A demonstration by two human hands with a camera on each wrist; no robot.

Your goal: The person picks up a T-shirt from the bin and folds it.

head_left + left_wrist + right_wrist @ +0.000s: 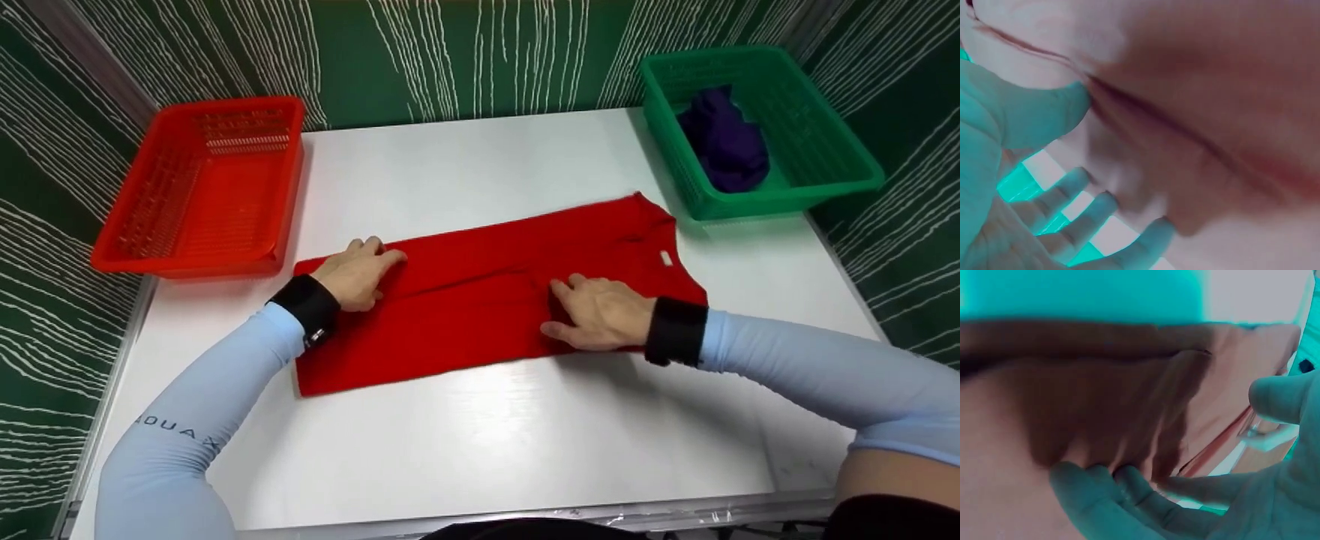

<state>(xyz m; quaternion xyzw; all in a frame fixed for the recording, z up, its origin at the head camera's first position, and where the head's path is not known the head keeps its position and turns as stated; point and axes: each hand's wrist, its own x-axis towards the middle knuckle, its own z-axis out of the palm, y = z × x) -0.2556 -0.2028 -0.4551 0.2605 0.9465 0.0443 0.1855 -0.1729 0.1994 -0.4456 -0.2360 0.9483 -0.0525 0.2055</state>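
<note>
A red garment (457,322), folded into a long strip, lies across the white table (480,442). Its neckline end, with a small white label (666,259), points right. Toward the strip's left end, my left hand (354,276) rests on the cloth; in the left wrist view its thumb and fingers are spread, fingertips against the fabric (1202,107) beside a crease. Farther right, my right hand (604,313) touches the garment near its front edge. The right wrist view has those fingertips on the cloth (1005,439) and the thumb apart from them.
At the back left stands a red plastic basket (277,259). A green basket (795,196) sits at the back right, holding a bunched purple cloth (724,142). Green panels with white streaks (480,60) enclose the table's back and sides.
</note>
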